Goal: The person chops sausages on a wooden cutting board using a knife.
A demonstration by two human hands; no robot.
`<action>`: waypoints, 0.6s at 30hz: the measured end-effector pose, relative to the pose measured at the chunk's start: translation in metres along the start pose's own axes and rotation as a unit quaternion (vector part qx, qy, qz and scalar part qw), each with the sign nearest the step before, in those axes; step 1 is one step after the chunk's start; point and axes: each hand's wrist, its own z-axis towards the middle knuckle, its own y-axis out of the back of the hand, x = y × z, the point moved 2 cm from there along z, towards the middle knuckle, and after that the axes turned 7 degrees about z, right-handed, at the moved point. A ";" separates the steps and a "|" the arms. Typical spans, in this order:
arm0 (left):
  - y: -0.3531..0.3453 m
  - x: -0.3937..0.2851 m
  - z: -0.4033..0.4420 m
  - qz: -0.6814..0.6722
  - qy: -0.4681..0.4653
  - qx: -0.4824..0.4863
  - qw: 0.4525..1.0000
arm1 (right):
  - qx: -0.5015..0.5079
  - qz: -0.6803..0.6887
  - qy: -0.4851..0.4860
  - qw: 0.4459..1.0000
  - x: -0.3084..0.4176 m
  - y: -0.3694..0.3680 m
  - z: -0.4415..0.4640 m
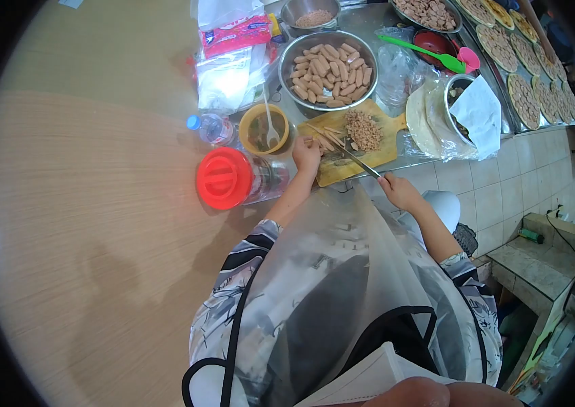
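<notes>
My right hand (pixel 401 192) is wrapped round the handle of a knife (pixel 361 163), whose blade slants up and left over the yellow cutting board (pixel 337 173). The fingers of my left hand (pixel 308 152) are closed on the near ends of thin sausage strips (pixel 325 138), at the board's left side. The blade's tip lies by these strips; whether it touches them I cannot tell. To the right of the strips, a heap of chopped sausage (pixel 363 130) sits on the board. A steel bowl of whole sausages (pixel 331 70) stands just behind it.
Left of the board are a yellow bowl with a white spoon (pixel 258 139), a plastic bottle (pixel 214 129) and a red-lidded jar (pixel 223 178). Flatbreads (pixel 423 125) and a white container (pixel 451 102) stand right. Topped flatbreads (pixel 523 100) lie farther right. A green spatula (pixel 430 53) rests behind.
</notes>
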 end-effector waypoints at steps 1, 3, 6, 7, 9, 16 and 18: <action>0.004 -0.006 -0.001 0.001 -0.001 0.001 1.000 | -0.005 -0.004 -0.008 1.000 -0.001 0.000 -0.003; 0.011 -0.019 -0.001 0.191 -0.210 -0.096 0.954 | -0.012 -0.007 -0.018 1.000 -0.003 -0.002 -0.009; 0.003 -0.050 -0.018 0.305 -0.355 -0.069 0.881 | 0.013 -0.012 0.004 1.000 -0.004 -0.005 -0.013; -0.001 -0.059 -0.024 0.304 -0.356 -0.069 0.881 | 0.021 -0.024 0.010 0.999 -0.006 -0.009 -0.014; -0.020 -0.059 -0.028 0.316 -0.282 0.090 0.901 | 0.026 -0.036 0.014 0.999 -0.007 -0.013 -0.016; -0.054 -0.058 -0.043 0.502 -0.341 0.105 0.788 | 0.025 -0.052 -0.006 0.998 -0.013 -0.021 -0.020; -0.061 -0.053 -0.042 0.515 -0.322 0.104 0.788 | 0.023 -0.057 -0.007 0.998 -0.011 -0.020 -0.022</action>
